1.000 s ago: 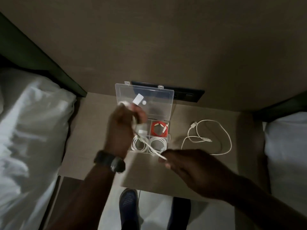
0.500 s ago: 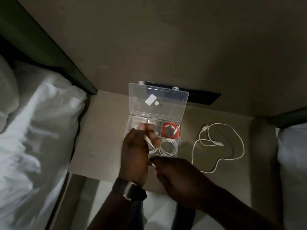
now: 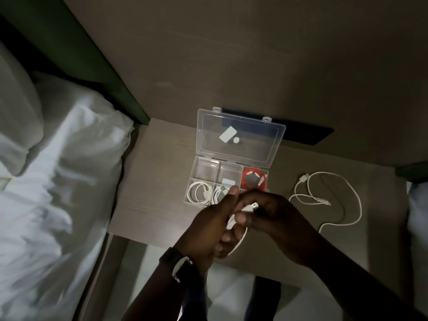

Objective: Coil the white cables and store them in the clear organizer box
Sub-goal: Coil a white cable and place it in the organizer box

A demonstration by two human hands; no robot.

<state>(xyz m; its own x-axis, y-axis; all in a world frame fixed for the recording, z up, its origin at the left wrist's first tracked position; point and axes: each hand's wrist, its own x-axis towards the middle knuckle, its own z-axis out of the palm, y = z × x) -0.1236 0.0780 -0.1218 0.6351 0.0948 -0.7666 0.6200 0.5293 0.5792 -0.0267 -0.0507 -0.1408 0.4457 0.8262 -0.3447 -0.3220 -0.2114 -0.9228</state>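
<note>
The clear organizer box stands open on the bedside table, its lid leaning back against the wall. Coiled white cables fill its near-left compartments, and a red cable lies in the far-right one. Just in front of the box, my left hand and my right hand meet around a coiled white cable; its plug sticks out between the fingers. A loose white cable sprawls on the table to the right.
A bed with white bedding lies close on the left, and another white bed edge on the right. A dark slot sits in the wall behind the box. My shoes show below the table's front edge.
My hands came together in front of the box, gathering the stretched cable into a coil between them. The view shifted, so the box now sits higher and further right.
</note>
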